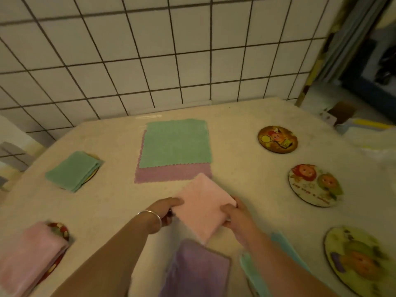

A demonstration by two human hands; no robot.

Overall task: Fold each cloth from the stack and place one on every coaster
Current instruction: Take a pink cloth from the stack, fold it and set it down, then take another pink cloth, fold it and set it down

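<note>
A folded pink cloth [203,205] is held just above the table between my left hand [167,211], which wears a silver bangle, and my right hand [234,217]. Behind it lies the stack: an unfolded green cloth [175,144] on a purple cloth [162,174]. Three round picture coasters lie bare on the right: far [277,139], middle [315,185], near [360,260]. On the left, a folded green cloth [74,170] and a folded pink cloth [30,256] each cover a coaster. A folded purple cloth [197,269] lies below my hands. Beside it, my right forearm partly hides a folded teal cloth [252,271].
The beige table [235,125] meets a white tiled wall [150,50] at the back. Past the table's right edge are stacked papers and boxes [364,129] and a dark shelf.
</note>
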